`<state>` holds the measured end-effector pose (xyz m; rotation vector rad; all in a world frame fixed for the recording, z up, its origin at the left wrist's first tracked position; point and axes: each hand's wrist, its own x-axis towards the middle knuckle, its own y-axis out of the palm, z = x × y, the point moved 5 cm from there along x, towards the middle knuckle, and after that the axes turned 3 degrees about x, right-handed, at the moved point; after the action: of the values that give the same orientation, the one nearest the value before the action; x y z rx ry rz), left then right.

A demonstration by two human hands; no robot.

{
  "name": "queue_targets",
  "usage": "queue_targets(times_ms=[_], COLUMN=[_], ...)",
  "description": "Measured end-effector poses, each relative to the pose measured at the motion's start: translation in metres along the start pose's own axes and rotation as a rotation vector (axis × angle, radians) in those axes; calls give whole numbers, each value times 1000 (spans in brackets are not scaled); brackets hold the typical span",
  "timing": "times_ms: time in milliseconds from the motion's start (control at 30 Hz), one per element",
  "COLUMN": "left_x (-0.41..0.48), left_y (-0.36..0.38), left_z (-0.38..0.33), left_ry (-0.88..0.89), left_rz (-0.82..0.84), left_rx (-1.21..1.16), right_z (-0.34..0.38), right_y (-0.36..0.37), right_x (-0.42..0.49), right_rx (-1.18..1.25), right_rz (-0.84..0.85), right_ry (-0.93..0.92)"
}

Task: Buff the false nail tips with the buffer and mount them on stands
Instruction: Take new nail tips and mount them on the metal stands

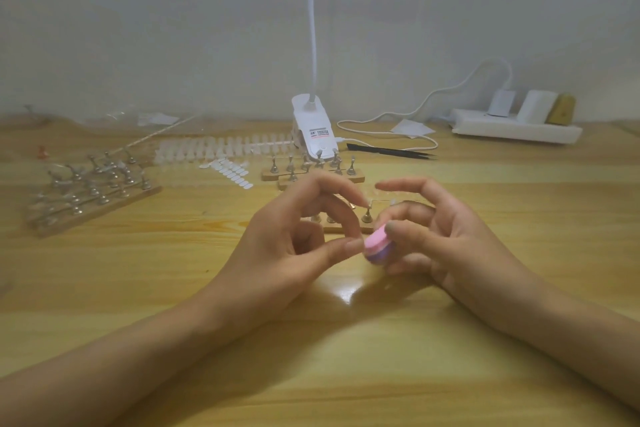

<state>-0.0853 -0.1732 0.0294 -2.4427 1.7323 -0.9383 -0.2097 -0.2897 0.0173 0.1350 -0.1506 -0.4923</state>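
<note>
Left hand (304, 239): pinching, seemingly a nail tip, too small to see.
Right hand (443, 239): gripping the buffer (377, 246).
Risk: tip flicking away if the pinch is slackening.

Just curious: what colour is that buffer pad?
The small round buffer is pink over purple; head view.

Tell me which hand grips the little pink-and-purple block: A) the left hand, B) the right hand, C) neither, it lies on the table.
B: the right hand has its thumb and fingers curled round the buffer, while the left hand only brings its pinched fingertips to the block's edge.
</note>
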Motion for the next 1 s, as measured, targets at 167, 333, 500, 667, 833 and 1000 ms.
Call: queue_targets(times_ms=[167, 333, 500, 667, 833, 1000], left_x=[-1, 0, 0, -1, -1, -1], left_y=[-1, 0, -2, 0, 0, 0], left_z=[-1, -1, 0, 0, -1, 0], left_ry=[15, 25, 20, 27, 30, 22], left_rz=[-14, 3, -24, -2, 3, 11], left_rx=[-13, -1, -18, -13, -15, -3], right_z=[-1, -1, 0, 0, -1, -1], right_y=[0, 8, 3, 4, 8, -1], right_x=[0, -2, -1, 0, -2, 1], right_rx=[-55, -95, -26, -37, -124, -37], right_rz=[58, 132, 65, 77, 165, 40], right_ry=[20, 2, -3, 1, 20, -1])
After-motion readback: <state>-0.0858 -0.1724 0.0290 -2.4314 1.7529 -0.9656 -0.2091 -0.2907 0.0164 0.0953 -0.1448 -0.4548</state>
